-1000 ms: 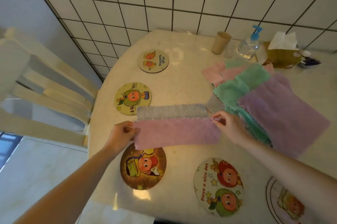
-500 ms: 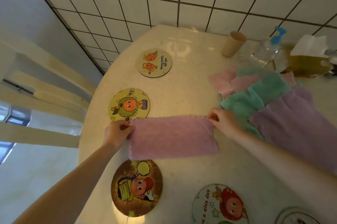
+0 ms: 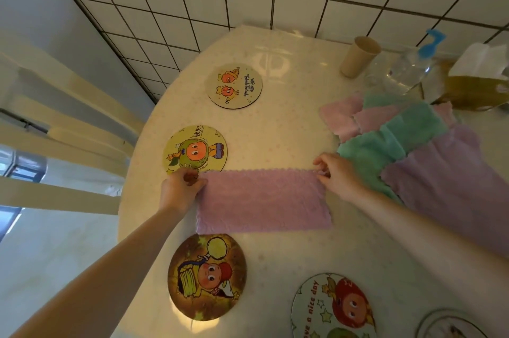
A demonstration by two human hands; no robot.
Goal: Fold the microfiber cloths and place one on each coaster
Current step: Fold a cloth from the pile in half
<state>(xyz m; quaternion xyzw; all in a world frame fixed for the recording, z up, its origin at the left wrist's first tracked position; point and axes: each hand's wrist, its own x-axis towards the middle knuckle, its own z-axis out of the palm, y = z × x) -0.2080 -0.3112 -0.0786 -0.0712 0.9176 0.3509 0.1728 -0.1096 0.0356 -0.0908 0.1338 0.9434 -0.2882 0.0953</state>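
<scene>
Left hand (image 3: 180, 189) pinches the far-left corner of the pink fuzzy microfiber cloth (image 3: 263, 201); right hand (image 3: 337, 175) pinches the far-right corner. Both hands grasp the scalloped far edge. Cloth lies flat on the pale speckled desk (image 3: 275, 128) as a long rectangle, apparently folded once in half.

Just beyond the left hand: round yellow coaster with a green cartoon figure (image 3: 196, 150), almost touching the knuckles. Nearer the person, just beside the cloth's near edge: round brown coaster with a balloon cartoon (image 3: 207, 277). Further back, a cream coaster with two orange figures (image 3: 234, 86). All bare; two more coasters at the lower right are cut off by the frame.

To the right: loose pile of pink, green and lilac cloths (image 3: 407, 145), unfolded. Behind it a beige cup (image 3: 358, 56).

Risks, as I judge them: layers may slip out of line on the next fold if one corner pinch loosens; the right wrist sits close to the pile and could drag a cloth along; a loose fold may overhang the coaster.
</scene>
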